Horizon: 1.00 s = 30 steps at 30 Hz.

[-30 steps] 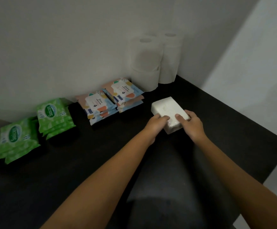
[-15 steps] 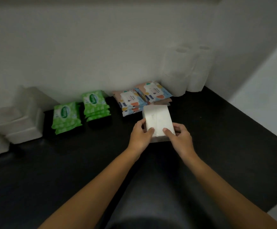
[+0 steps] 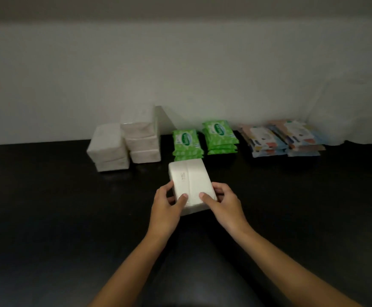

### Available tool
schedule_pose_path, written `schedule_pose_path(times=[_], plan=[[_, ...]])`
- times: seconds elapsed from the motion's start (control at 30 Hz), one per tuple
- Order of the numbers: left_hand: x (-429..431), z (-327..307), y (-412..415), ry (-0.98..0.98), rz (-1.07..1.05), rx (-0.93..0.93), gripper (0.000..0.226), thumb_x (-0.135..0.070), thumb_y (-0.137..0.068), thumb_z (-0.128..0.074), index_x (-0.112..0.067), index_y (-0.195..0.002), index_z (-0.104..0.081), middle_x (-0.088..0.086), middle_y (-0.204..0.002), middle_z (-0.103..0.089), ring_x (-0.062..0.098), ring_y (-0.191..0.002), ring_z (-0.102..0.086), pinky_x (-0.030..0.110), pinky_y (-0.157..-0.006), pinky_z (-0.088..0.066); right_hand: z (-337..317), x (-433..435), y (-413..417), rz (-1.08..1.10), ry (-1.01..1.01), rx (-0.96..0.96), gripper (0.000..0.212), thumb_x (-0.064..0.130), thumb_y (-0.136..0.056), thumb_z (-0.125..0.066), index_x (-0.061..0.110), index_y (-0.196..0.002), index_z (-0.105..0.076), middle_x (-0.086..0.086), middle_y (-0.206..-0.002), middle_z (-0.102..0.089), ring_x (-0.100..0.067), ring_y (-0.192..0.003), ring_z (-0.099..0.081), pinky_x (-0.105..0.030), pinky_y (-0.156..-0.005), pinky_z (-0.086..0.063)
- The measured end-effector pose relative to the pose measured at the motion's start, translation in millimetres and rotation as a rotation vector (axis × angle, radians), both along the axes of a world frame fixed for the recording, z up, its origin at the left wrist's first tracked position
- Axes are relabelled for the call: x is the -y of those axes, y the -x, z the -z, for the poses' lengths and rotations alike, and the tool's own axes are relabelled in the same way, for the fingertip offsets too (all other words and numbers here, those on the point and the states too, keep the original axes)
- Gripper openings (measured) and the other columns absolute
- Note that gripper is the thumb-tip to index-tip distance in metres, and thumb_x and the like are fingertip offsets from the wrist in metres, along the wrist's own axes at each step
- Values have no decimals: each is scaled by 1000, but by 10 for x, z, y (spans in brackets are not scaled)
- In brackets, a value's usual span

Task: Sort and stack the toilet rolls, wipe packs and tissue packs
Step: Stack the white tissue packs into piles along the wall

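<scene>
A white tissue pack (image 3: 190, 182) is held over the black table (image 3: 47, 207) between my left hand (image 3: 167, 207) and my right hand (image 3: 222, 202), thumbs on top. Behind it, by the wall, stand two piles of white tissue packs: a lower one (image 3: 108, 149) and a taller one (image 3: 141, 140). To their right lie two piles of green wipe packs (image 3: 186, 142) (image 3: 220, 137), then two piles of patterned wipe packs (image 3: 264, 141) (image 3: 300, 136). The white toilet rolls (image 3: 349, 120) are blurred at the far right against the wall.
A white wall (image 3: 180, 74) runs along the back of the table. Bare black tabletop stretches to the left and in front of the piles.
My view has swung left while both hands carry the tissue pack leftward, from beside the patterned wipe packs to in front of the green ones. The tissue piles have come into view.
</scene>
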State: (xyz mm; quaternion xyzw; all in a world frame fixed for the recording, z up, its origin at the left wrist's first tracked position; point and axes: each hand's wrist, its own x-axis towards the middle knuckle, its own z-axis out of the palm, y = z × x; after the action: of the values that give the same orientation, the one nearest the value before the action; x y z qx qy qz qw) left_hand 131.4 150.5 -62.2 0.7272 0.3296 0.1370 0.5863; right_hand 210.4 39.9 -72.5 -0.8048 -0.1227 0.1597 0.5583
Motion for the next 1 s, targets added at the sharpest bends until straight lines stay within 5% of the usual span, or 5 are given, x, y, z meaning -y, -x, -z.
schedule_pose_path(times=[0.33, 0.5, 0.77, 1.0], plan=[[-1299, -319, 670, -23, -105, 58, 54, -20, -90, -56, -21, -140, -35, 5, -140, -46, 9, -107, -48, 17, -72, -43, -249, -1343, 548, -184, -56, 47, 56, 25, -81, -70, 15, -131, -48, 1, -126, -52, -10, -108, -51, -18, -83, -44], [-1820, -554, 653, -29, -107, 133, 55, -20, -91, -55, -22, -142, -34, 5, -142, -43, 12, -112, -47, 25, -84, -40, -460, -1777, 501, -294, -62, 101, 78, 20, -72, -77, 16, -140, -38, -4, -138, -48, -19, -126, -49, -40, -107, -42], [-2376, -684, 296, 0, -96, 205, 51, -20, -92, -53, -18, -141, -39, 2, -142, -46, 6, -109, -45, 21, -87, -36, -633, -2354, 286, -139, -92, 208, 53, 11, -83, -68, 7, -131, -47, -8, -127, -59, -18, -117, -55, -18, -91, -40], [-2607, -510, 80, 75, -76, 177, 48, -24, -93, -50, -20, -141, -39, 2, -143, -44, 17, -126, -44, 26, -95, -37, -497, -2568, 237, -52, -147, 175, 46, 14, -84, -66, 9, -127, -50, -4, -122, -60, -9, -105, -54, -17, -88, -40]])
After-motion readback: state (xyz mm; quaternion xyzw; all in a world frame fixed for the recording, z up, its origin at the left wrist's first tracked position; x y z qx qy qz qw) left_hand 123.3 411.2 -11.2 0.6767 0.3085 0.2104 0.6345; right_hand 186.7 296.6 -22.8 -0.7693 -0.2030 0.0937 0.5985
